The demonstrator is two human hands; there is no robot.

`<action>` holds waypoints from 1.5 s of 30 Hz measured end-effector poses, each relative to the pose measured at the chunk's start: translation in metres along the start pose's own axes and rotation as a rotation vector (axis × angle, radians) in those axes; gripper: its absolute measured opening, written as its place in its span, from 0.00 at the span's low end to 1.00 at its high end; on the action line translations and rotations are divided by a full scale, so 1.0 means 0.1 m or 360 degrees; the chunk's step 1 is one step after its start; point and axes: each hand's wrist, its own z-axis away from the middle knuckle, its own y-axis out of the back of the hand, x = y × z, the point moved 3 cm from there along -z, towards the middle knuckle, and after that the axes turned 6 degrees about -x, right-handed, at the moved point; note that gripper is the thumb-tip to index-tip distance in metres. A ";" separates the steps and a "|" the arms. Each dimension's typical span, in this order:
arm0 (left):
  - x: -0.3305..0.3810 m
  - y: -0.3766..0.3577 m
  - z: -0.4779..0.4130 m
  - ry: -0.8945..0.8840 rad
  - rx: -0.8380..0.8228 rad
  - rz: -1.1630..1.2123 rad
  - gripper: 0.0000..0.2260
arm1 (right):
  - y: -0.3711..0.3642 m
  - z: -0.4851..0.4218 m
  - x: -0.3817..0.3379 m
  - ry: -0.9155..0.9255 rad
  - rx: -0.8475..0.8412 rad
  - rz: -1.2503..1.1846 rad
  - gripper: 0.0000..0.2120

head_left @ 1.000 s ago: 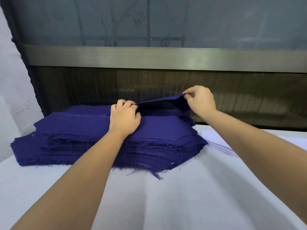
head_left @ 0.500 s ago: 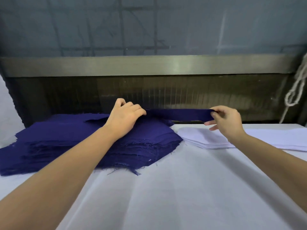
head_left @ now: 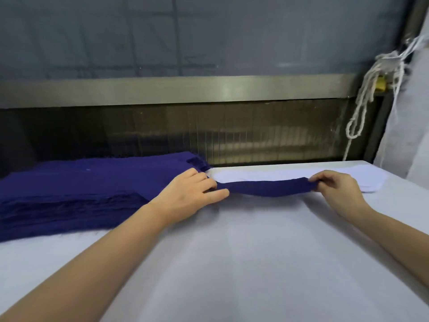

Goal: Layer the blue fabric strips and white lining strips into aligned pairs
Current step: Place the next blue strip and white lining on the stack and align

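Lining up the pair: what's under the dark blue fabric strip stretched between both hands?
A flat stack of white lining strips; its far side and right end show. The blue strip covers its near edge.

One dark blue strip (head_left: 267, 188) stretches left to right, sagging slightly in the middle, its ends pinched by the left hand (head_left: 192, 194) and the right hand (head_left: 336, 185). The thick blue stack (head_left: 81, 182), frayed at its edges, lies far left on the table (head_left: 255, 240). The thin white lining stack (head_left: 255, 175) lies flat just right of it, behind the held strip.
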 end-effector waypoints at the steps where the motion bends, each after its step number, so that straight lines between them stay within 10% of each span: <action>1: 0.07 0.00 -0.03 -0.0022 -0.0031 0.0025 0.24 | 0.07 0.02 0.03 0.0026 -0.0020 0.0151 0.12; 6: 0.21 0.01 -0.08 0.0070 -0.0162 0.0091 0.27 | 0.29 0.06 0.16 0.0086 -0.0086 0.0652 0.14; 16: 0.19 0.05 0.10 0.0311 -0.0297 0.0014 0.02 | 0.35 0.06 0.20 -0.0125 -0.0154 0.0889 0.12; 29: 0.54 0.08 -0.05 0.0264 -0.0244 0.0369 0.02 | 0.02 0.18 0.01 0.0287 -0.0461 0.1095 0.14; 34: 0.42 -0.01 0.03 0.0656 -0.0579 0.0836 0.29 | 0.02 0.13 0.13 0.0178 -0.0555 0.1148 0.16; 39: 0.28 -0.09 0.16 0.0760 -0.0422 0.0771 0.11 | 0.07 0.12 0.17 0.0145 -0.0476 0.1158 0.18; 45: 0.28 -0.17 0.17 0.0768 -0.0569 0.0814 0.14 | 0.11 0.11 0.18 0.0038 -0.0455 0.1283 0.20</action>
